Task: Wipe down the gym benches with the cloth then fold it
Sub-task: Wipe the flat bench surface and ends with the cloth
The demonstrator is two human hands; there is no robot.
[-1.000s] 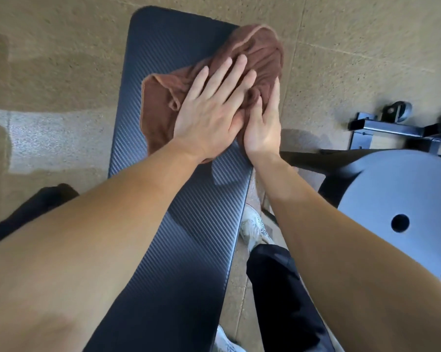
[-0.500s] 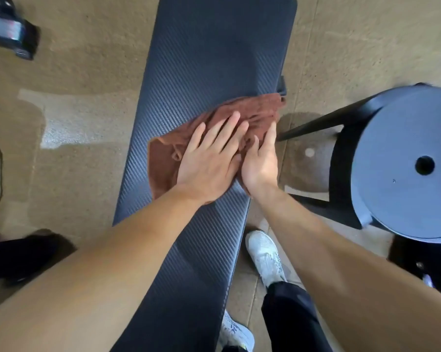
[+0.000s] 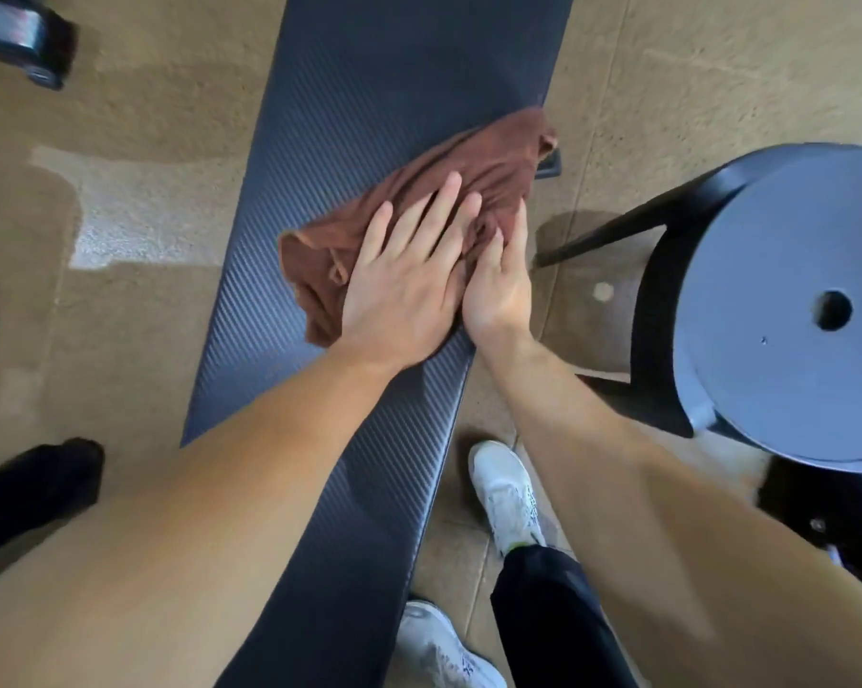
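A crumpled brown cloth (image 3: 473, 171) lies across a long black ribbed gym bench (image 3: 369, 81), reaching to the bench's right edge. My left hand (image 3: 404, 280) presses flat on the cloth with straight, spread fingers. My right hand (image 3: 498, 285) lies beside it at the bench's right edge, fingers straight and pressed on the cloth. Part of the cloth is hidden under both hands.
A black stool with a round grey seat (image 3: 786, 310) stands close on the right. My white shoes (image 3: 508, 494) and dark trouser legs are beside the bench. Black equipment (image 3: 27, 42) sits at the top left on the tan floor.
Both hands have dragged the cloth down the bench toward me, away from its far end. The cloth has stretched out toward the right edge; the view has shifted.
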